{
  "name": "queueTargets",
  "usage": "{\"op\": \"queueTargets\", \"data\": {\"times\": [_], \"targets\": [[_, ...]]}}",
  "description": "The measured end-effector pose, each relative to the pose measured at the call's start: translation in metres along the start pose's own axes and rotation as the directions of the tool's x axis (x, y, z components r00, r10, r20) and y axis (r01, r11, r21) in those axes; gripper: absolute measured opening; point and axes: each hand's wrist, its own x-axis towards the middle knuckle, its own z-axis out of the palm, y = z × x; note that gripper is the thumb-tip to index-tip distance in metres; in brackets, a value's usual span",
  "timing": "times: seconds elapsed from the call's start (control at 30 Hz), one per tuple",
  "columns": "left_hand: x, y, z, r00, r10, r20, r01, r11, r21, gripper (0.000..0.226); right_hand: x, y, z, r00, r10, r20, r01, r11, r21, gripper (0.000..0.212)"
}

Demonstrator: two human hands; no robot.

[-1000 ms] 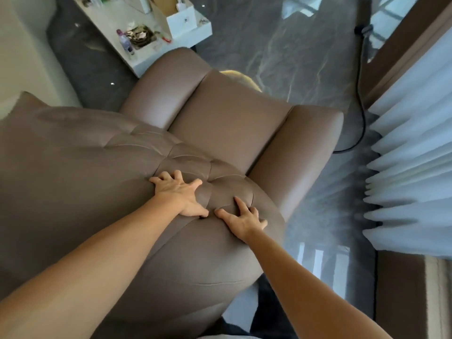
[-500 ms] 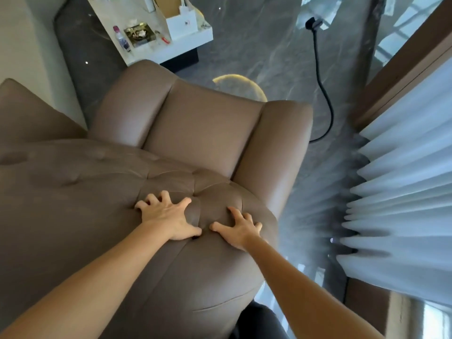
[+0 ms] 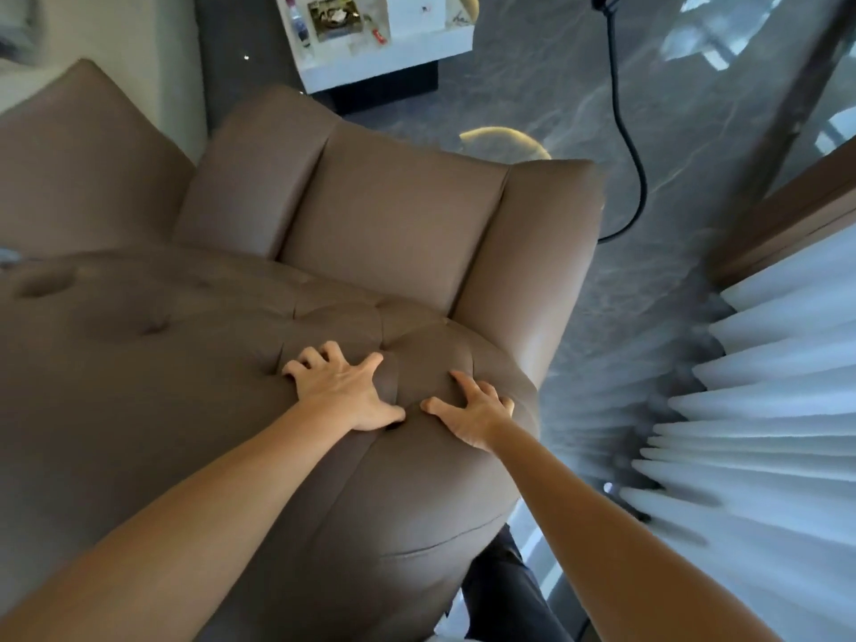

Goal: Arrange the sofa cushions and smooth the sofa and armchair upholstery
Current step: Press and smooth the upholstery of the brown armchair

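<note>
A brown leather armchair fills the view, seen from above and behind its tufted backrest (image 3: 185,363). Its seat cushion (image 3: 398,224) and both padded arms lie beyond. My left hand (image 3: 345,391) rests flat on the backrest's top right part, fingers spread. My right hand (image 3: 475,407) presses beside it near the backrest's right corner, fingers spread too. The two thumbs almost touch. Neither hand holds anything. A brown cushion (image 3: 78,155) stands at the far left.
A white low table (image 3: 384,57) with a bottle, a box and small items stands beyond the chair on the grey marble floor. A black cable (image 3: 632,145) runs across the floor at right. White pleated curtains (image 3: 764,400) hang close on the right.
Both hands stay on the backrest's top right corner, spread and pressing. The view has shifted, showing more of the seat and floor; the hands have slid slightly.
</note>
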Motion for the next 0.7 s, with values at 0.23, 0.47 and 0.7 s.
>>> {"op": "queueTargets", "data": {"times": [0.23,0.47,0.7], "targets": [[-0.019,0.051,-0.015,0.999,-0.038,-0.003,0.037,0.996,-0.079,0.095,0.003,0.023,-0.056,0.999,-0.009,-0.031,0.007,0.998,-0.065,0.102],[-0.018,0.087,-0.027,1.000,-0.018,0.021,0.020,0.993,-0.118,0.090,0.013,0.037,-0.099,0.993,0.020,-0.112,-0.033,0.993,-0.116,0.102],[-0.028,0.101,-0.037,0.999,0.041,-0.031,-0.048,0.966,-0.253,0.080,0.010,0.046,-0.137,0.983,0.003,-0.183,-0.024,0.993,-0.115,0.097]]}}
